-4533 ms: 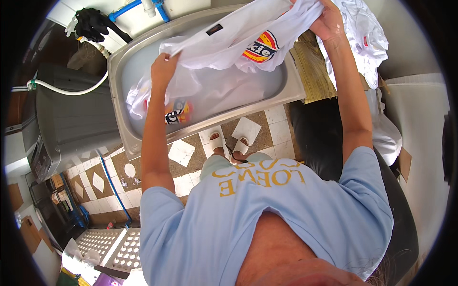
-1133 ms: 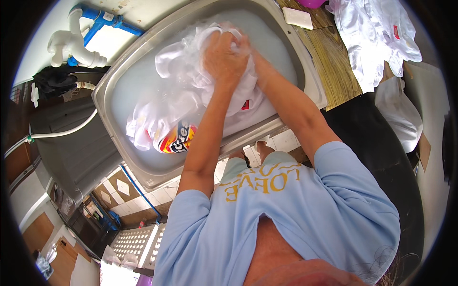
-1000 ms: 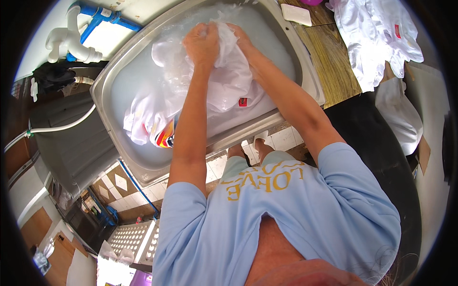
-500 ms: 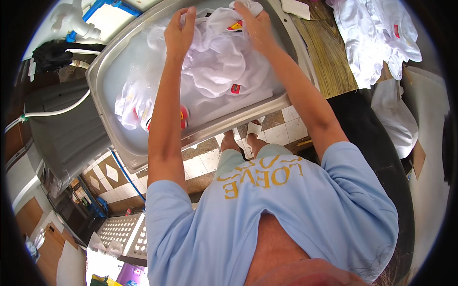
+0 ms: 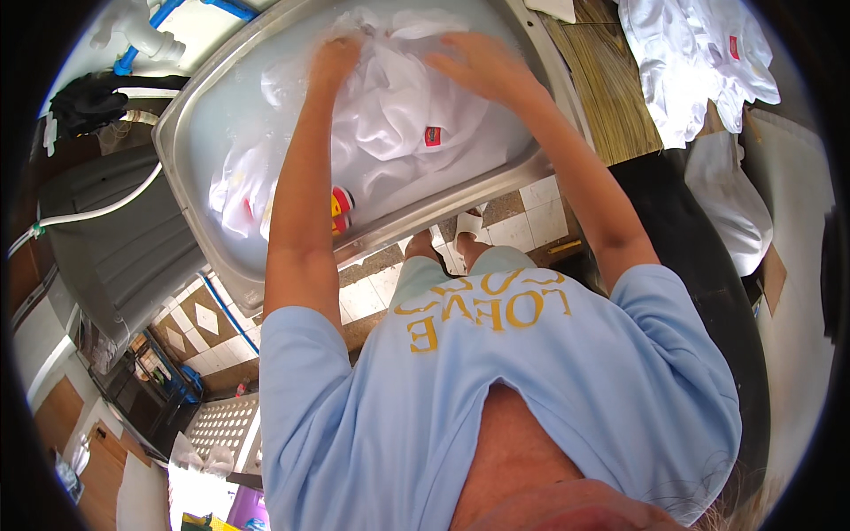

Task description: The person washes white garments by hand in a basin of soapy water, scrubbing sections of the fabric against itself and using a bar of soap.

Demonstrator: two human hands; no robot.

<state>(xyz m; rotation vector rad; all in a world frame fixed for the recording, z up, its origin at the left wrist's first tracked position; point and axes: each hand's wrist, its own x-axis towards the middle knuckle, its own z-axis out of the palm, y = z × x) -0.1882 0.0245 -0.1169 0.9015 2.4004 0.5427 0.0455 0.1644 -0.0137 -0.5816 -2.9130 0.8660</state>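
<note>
A wet white garment (image 5: 382, 102) with a small red label lies bunched in cloudy water inside a metal sink basin (image 5: 452, 212). At its far left edge is my left hand (image 5: 335, 60), its fingers blurred, so whether they grip the cloth does not show. My right hand (image 5: 485, 66) hovers over the garment's right side, fingers stretched toward the left and apart, with nothing held. Nearer me on the left, another white cloth (image 5: 237, 190) floats in the basin. Beside my left forearm, a red, yellow and black striped piece (image 5: 341, 209) shows partly.
On the right, a wooden board (image 5: 606, 88) adjoins the basin, with white garments (image 5: 695, 62) piled at its far side. A white bag (image 5: 730, 208) hangs below them. White pipe fittings (image 5: 146, 40) and a pale hose (image 5: 106, 211) are at the left.
My right hand has let go of the cloth's bunched far end and spread its fingers. That end has dropped back into the water. My left hand has moved slightly nearer me.
</note>
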